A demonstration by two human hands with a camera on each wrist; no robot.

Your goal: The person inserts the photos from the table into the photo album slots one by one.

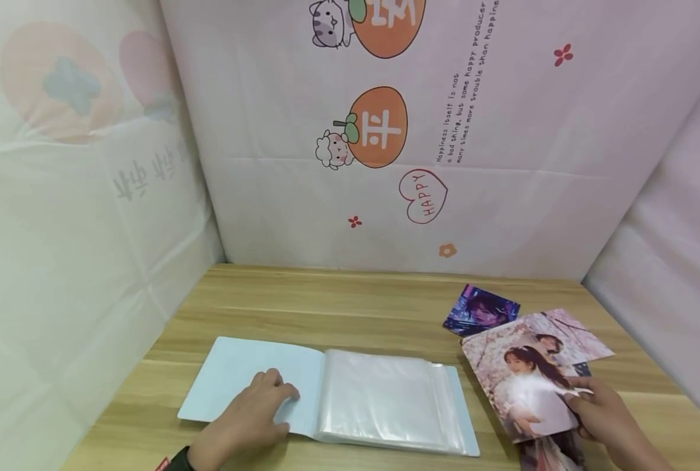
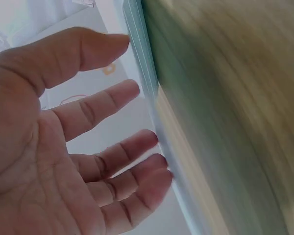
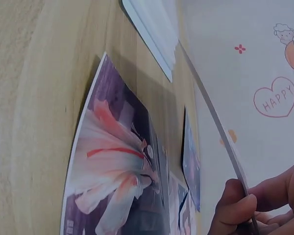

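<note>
A photo album (image 1: 379, 399) with clear plastic sleeves lies open on the table, its pale blue cover (image 1: 256, 366) folded out to the left. My left hand (image 1: 250, 412) rests on that cover, fingers relaxed and spread, gripping nothing; the left wrist view shows its fingertips at the cover's surface. At the right, my right hand (image 1: 603, 412) pinches a photo print (image 1: 521, 386) of a person among pink blossoms by its right edge. In the right wrist view this print is edge-on, raised above the table, with thumb and fingers (image 3: 240, 210) on its border.
Beneath the raised print lie more photos: a pink blossom one (image 1: 579, 333), a purple one (image 1: 482, 311) at the back, and one with a white and red dress (image 3: 112, 171) nearer me. Printed white cloth (image 1: 303, 216) walls the table (image 1: 326, 301) behind and at both sides.
</note>
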